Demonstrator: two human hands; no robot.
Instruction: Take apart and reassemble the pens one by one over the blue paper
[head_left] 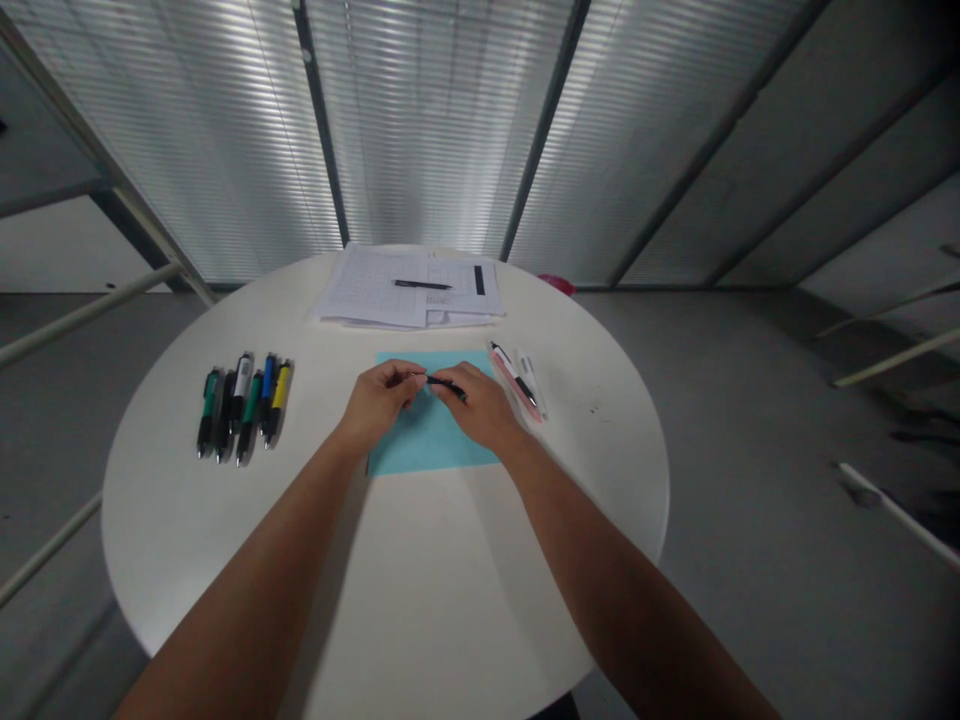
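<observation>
Over a light blue sheet (420,442) on the round white table, both of my hands meet at a black pen (445,385). The fingers of my left hand (381,402) are pinched at the pen's left end. What small part may sit between those fingertips is too fine to make out. My right hand (478,402) is closed around the pen's black body, covering some of it. Close to the right hand lie a black-and-white pen (513,372), a pink strip (528,404) and a whitish pen-like piece (533,384).
On the table's left side (150,500) lies a row of several click pens (244,405) in green, black, white, blue and yellow. A stack of printed papers (375,285) with another black pen (422,285) on top is at the back. Blinds (427,120) stand beyond.
</observation>
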